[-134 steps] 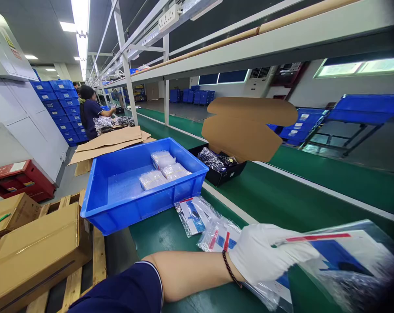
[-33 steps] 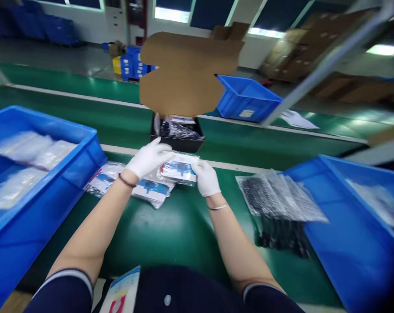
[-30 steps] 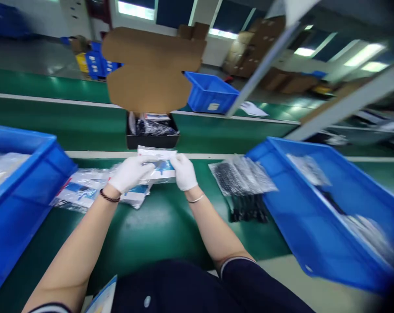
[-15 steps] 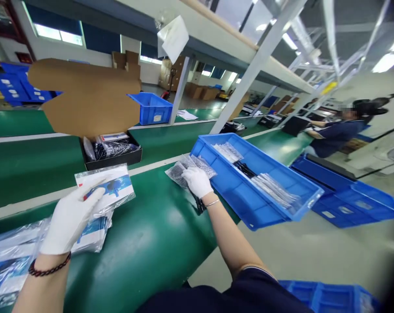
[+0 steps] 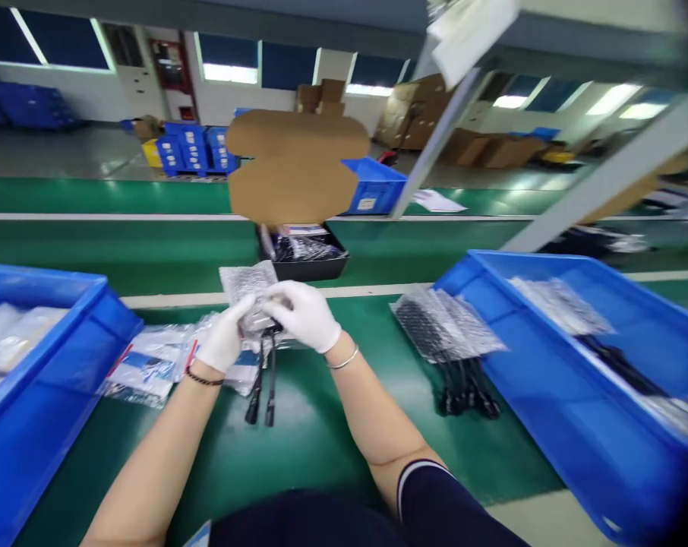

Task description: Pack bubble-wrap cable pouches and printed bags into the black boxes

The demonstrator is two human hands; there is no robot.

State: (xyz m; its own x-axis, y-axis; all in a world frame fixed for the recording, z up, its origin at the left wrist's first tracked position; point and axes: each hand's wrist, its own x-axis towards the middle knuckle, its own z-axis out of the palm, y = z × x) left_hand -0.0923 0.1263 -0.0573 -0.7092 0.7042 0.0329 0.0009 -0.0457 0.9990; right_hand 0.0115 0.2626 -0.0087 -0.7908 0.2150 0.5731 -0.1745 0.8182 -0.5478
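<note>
Both of my hands wear white gloves and meet over the green belt. My left hand and my right hand together hold a clear bag of black cables, with two black connector ends hanging down from it. Under and left of my left hand lie flat plastic-wrapped booklets. Just beyond my hands stands an open black box with a brown cardboard lid raised and bagged parts inside.
A blue bin with bagged cables stands at right, and a pile of bagged black cables lies beside it. Another blue bin with clear bags is at left. A small blue bin and a slanted metal post are further back.
My right hand left the cable pile at right and came back to the middle with a bag of cables. My left hand now grips that bag too. The view swung back left.
</note>
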